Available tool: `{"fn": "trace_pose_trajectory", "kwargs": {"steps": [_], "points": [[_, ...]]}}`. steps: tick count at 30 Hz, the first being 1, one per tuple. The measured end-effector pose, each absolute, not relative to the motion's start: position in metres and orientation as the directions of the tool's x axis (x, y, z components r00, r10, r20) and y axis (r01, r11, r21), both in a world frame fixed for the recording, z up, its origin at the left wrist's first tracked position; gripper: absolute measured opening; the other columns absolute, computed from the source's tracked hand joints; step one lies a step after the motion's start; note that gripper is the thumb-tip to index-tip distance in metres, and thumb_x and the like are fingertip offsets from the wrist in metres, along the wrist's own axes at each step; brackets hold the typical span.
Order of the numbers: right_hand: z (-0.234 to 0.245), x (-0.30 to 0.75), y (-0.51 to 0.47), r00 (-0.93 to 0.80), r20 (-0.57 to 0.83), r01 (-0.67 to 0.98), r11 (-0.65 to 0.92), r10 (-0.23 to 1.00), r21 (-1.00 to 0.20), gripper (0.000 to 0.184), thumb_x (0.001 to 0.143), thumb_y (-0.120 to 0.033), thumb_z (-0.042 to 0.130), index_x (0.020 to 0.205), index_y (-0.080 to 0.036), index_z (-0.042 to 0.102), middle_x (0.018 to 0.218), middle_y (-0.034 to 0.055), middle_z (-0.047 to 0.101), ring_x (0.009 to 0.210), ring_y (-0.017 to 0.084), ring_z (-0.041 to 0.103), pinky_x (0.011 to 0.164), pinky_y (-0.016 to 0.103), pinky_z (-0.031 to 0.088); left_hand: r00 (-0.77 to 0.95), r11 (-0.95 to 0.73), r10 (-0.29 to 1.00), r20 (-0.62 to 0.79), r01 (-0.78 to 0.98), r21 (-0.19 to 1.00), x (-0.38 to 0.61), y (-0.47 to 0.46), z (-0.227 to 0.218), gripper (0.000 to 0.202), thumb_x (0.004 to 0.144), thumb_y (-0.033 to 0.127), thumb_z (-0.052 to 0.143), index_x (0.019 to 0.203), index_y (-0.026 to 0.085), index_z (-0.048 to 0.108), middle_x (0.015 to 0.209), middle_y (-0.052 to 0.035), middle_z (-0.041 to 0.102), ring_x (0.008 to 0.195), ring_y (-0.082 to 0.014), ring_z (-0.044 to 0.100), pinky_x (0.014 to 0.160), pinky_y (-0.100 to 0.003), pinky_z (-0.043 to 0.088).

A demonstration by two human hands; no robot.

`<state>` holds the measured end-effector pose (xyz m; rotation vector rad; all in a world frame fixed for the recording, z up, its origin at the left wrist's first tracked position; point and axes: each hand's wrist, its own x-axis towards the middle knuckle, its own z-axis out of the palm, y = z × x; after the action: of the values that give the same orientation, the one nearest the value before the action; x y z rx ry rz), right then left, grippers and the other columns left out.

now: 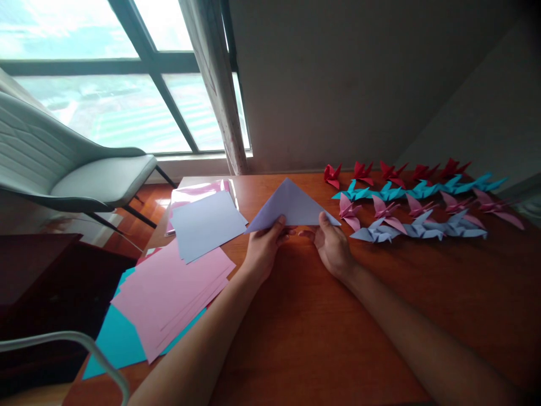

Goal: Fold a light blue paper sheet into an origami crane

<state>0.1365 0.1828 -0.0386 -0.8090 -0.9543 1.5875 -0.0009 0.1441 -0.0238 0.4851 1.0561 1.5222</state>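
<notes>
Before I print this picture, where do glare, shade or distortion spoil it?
Head view: daylight washes out the window, glare whitens part of the glossy packet, and the wall lies in shade; same head view: the rightmost pink crane looks stretched, while the lavender paper, left hand and right hand read fairly clearly.

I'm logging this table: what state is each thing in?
Lavender sheet: folded into a triangle
Left hand: grip closed on the triangle's lower edge
Right hand: same, near the right corner
Loose pale sheets: unfolded, stacked
Pink sheets: unfolded, fanned
Turquoise sheets: unfolded, partly covered
Glossy pink packet: partly covered
Origami cranes: folded, in colour rows
Curtain: gathered
</notes>
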Motion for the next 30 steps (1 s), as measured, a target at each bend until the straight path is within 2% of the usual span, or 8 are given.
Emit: {"fn": "trace_pose_trajectory", "kwargs": {"steps": [4, 7, 13, 20, 25, 30], "points": [[-0.040, 0.137, 0.183, -0.180, -0.044, -0.464, -0.124, 0.983, -0.877, 0.036, 0.083, -0.057, 0.065, 0.099, -0.025, 0.067, 0.109, 0.0033, 0.072, 0.102, 0.023, 0.068, 0.069, 0.033, 0.059, -0.246, 0.062, 0.938, -0.242, -0.570, 0.819, -0.011, 0.149, -0.024, 0.035, 0.072, 0.040, 0.082, 0.083, 0.010, 0.067, 0.076, -0.0085, 0.074, 0.066, -0.0145, 0.069, 0.063, -0.024, 0.050], [-0.042, 0.138, 0.184, -0.164, -0.052, -0.477, -0.125, 0.985, -0.870, 0.036, 0.085, -0.057, 0.064, 0.102, -0.025, 0.067, 0.110, 0.0030, 0.071, 0.099, 0.023, 0.069, 0.067, 0.032, 0.058, -0.292, 0.014, 0.930, -0.222, -0.575, 0.818, -0.017, 0.152, -0.025, 0.039, 0.076, 0.048, 0.076, 0.083, 0.011, 0.067, 0.073, -0.0066, 0.072, 0.067, -0.0156, 0.070, 0.063, -0.024, 0.050], [-0.042, 0.138, 0.184, -0.243, -0.048, -0.466, -0.160, 0.969, -0.870, 0.040, 0.086, -0.057, 0.062, 0.105, -0.022, 0.067, 0.106, 0.0064, 0.073, 0.096, 0.025, 0.071, 0.061, 0.030, 0.055, -0.361, -0.040, 0.908, -0.211, -0.577, 0.816, -0.019, 0.155, -0.025, 0.044, 0.080, 0.055, 0.069, 0.088, 0.012, 0.065, 0.074, -0.0067, 0.072, 0.072, -0.0203, 0.071, 0.065, -0.028, 0.050], [-0.045, 0.137, 0.182, -0.236, -0.036, -0.406, -0.132, 0.971, -0.904, 0.045, 0.084, -0.059, 0.063, 0.098, -0.017, 0.068, 0.089, 0.0072, 0.074, 0.079, 0.021, 0.071, 0.054, 0.025, 0.050, -0.434, -0.077, 0.872, -0.227, -0.580, 0.811, -0.023, 0.157, -0.028, 0.040, 0.087, 0.056, 0.056, 0.086, 0.016, 0.060, 0.071, -0.0032, 0.070, 0.069, -0.0184, 0.069, 0.066, -0.029, 0.050], [-0.050, 0.136, 0.183, -0.231, -0.052, -0.367, -0.136, 0.972, -0.920, 0.041, 0.085, -0.058, 0.063, 0.087, -0.017, 0.067, 0.075, 0.0050, 0.072, 0.068, 0.018, 0.068, 0.053, 0.025, 0.048, -0.397, -0.045, 0.893, -0.214, -0.552, 0.832, -0.021, 0.155, -0.025, 0.043, 0.085, 0.056, 0.060, 0.091, 0.013, 0.063, 0.075, -0.0070, 0.072, 0.066, -0.0197, 0.070, 0.062, -0.029, 0.050], [-0.053, 0.137, 0.183, -0.239, -0.031, -0.319, -0.109, 0.971, -0.942, 0.040, 0.088, -0.057, 0.060, 0.089, -0.017, 0.066, 0.073, 0.0050, 0.071, 0.068, 0.018, 0.066, 0.054, 0.026, 0.047, -0.367, -0.036, 0.915, -0.169, -0.491, 0.870, -0.020, 0.153, -0.028, 0.043, 0.081, 0.055, 0.067, 0.083, 0.013, 0.064, 0.074, -0.0061, 0.072, 0.067, -0.0183, 0.069, 0.062, -0.027, 0.050]]}}
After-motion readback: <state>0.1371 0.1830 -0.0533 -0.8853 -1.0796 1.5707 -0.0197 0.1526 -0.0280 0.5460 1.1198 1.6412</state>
